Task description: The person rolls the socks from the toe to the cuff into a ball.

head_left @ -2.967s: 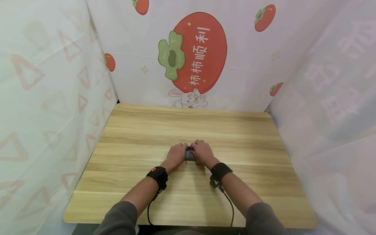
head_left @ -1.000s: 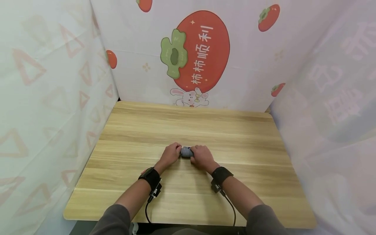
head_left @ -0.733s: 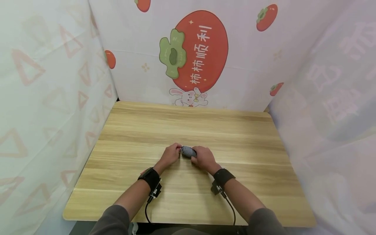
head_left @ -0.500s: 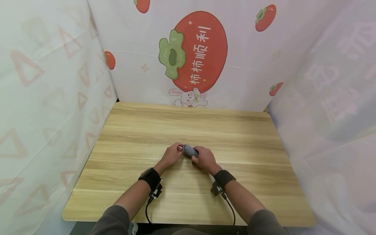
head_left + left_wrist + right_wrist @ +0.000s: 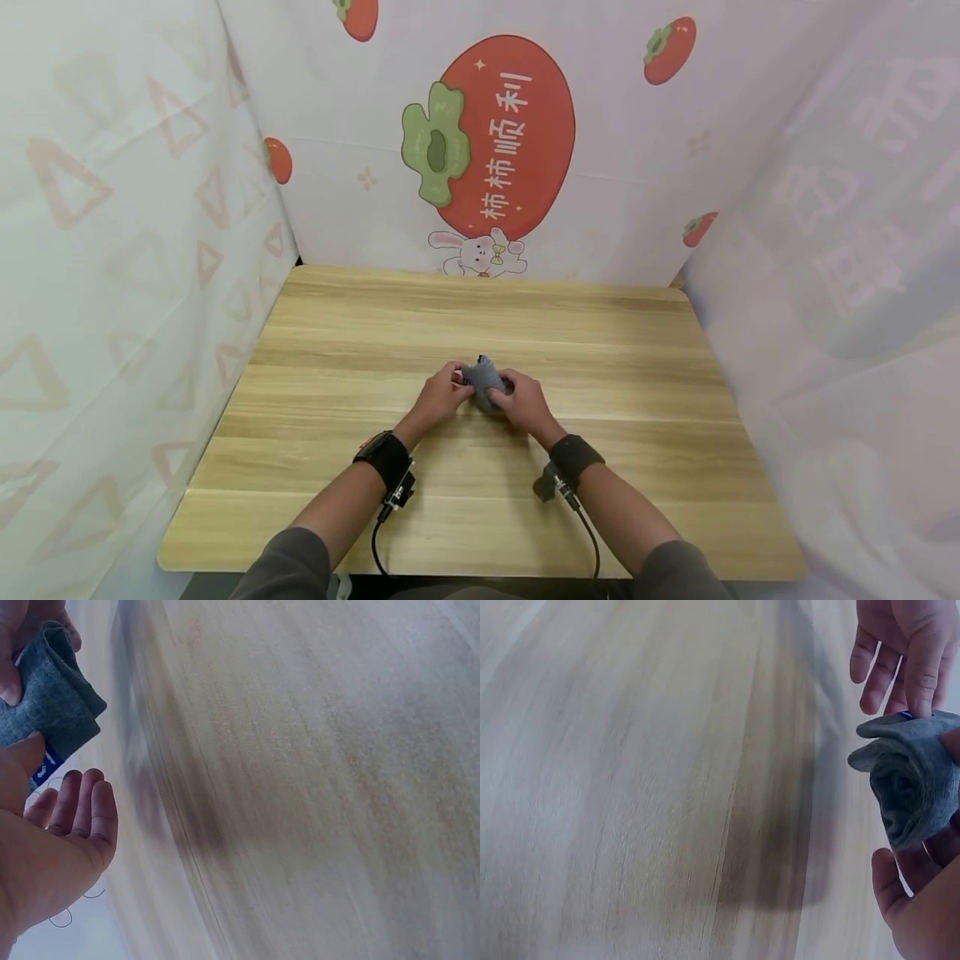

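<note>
Between both hands, over the middle of the table, is a rolled bundle of grey socks. My right hand grips the roll, thumb on the near side and fingers behind it. At the cuff, my left hand pinches the edge by a blue label, its other fingers spread loosely away from the cloth. In the right wrist view the coiled end of the socks faces the camera, and two cuff flaps stick out above the coil.
The wooden table spreads out around the hands. A white curtain with persimmon prints stands behind it, and further curtains flank both sides. A black cable hangs from the right wristband.
The sock roll has turned from lying crosswise to tilted up, its cuff end now opened out into flaps. My left hand has shifted from the roll's end to the labelled cuff edge.
</note>
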The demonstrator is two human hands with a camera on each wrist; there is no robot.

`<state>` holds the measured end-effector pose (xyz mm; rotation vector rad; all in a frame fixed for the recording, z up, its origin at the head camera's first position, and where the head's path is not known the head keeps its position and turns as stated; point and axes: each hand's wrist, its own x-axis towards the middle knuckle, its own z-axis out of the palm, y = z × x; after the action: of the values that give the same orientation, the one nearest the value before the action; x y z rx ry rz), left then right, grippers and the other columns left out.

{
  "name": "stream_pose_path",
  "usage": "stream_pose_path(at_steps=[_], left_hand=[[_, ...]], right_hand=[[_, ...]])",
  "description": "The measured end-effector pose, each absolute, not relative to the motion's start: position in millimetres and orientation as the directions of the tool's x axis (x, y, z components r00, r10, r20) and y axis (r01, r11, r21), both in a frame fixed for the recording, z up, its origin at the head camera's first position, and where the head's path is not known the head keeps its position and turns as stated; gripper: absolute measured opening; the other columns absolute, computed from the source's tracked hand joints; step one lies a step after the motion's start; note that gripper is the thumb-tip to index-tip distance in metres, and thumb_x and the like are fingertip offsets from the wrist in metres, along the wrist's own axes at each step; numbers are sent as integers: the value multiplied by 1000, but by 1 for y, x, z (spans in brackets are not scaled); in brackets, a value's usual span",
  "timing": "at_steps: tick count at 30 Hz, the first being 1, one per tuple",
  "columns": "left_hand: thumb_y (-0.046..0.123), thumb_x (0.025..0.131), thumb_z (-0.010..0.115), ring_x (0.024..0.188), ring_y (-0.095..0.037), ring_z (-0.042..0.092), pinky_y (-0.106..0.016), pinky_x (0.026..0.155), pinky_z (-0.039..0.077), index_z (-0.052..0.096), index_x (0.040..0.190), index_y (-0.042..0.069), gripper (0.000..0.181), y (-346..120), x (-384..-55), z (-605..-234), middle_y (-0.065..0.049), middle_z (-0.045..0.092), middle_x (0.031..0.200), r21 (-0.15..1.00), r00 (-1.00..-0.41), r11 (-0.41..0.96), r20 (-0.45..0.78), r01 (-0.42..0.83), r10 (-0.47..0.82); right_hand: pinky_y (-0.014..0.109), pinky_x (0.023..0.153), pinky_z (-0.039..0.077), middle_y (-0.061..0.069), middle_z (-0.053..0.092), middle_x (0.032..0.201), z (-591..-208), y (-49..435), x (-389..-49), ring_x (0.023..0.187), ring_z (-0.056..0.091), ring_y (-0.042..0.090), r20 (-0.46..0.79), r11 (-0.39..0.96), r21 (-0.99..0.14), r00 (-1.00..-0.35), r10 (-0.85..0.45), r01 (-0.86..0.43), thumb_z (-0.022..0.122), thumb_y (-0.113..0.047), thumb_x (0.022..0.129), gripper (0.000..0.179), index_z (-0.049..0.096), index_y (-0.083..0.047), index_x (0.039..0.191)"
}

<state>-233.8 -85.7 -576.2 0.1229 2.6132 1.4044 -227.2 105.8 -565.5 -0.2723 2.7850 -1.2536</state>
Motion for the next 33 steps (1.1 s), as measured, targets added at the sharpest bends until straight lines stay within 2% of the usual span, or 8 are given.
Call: stream_pose_path(at_steps=[9,15,20,24,33], left_hand=[[26,91,65,103,-22,64,-35,83,52,54,129,12,42,-86,-236,-565,-8,65,111,864,-974,504,-122,-9,191],[30,93,62,102,-23,64,-35,81,53,55,129,12,41,-88,-236,-558,-9,65,113,901,-962,434,-125,-7,244],[41,98,49,102,-19,60,-36,82,52,53,133,15,43,-90,-236,-555,-7,63,117,936,-946,337,-196,-102,258],[41,101,41,101,-20,61,-34,82,53,54,133,16,42,-95,-236,-552,-9,63,118,947,-936,267,-246,-178,251],[30,101,47,104,-20,62,-39,87,53,52,136,14,40,-102,-238,-548,-10,61,124,952,-919,219,-273,-215,284]], right_hand=[[28,76,51,6,71,100,-559,111,-225,89,64,14,-79,446,-895,-976,-205,-21,66,-27,89,30,65,-14,116],[25,72,51,13,71,100,-555,113,-225,85,65,11,-93,313,-950,-969,-228,17,64,-18,91,34,54,-7,122],[23,70,49,16,70,99,-549,115,-225,81,62,8,-111,284,-958,-965,-238,40,64,-15,91,34,51,-5,121],[25,72,50,19,69,102,-534,115,-222,84,62,8,-132,271,-961,-951,-278,54,64,-14,91,36,49,-2,122],[25,74,51,21,68,104,-511,112,-213,85,62,8,-97,242,-970,-943,-317,19,61,-11,92,37,47,2,123]])
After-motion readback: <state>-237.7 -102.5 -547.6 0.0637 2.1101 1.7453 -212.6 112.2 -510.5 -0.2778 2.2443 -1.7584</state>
